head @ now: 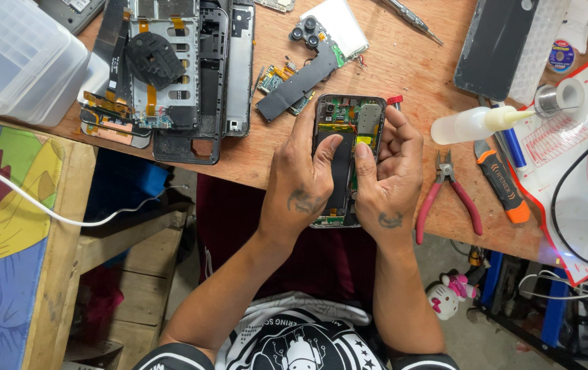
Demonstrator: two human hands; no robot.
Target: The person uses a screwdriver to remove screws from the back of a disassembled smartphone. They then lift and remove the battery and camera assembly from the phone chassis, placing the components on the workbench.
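An opened phone [348, 123] with its back cover off lies at the near edge of the wooden table, its circuit board and black battery [340, 171] exposed. My left hand [301, 181] grips the phone's left side, thumb pressed on the battery. My right hand [390, 175] holds the right side, thumb also on the battery near a yellow tab. A red-capped tool [395, 101] peeks out just behind my right fingers.
Red-handled pliers [448, 199] and an orange-black utility knife [499, 179] lie to the right, beside a squeeze bottle [475, 123]. Dismantled phone frames [170, 68] and loose boards [301, 79] sit at the back left. A clear plastic box [13, 58] stands far left.
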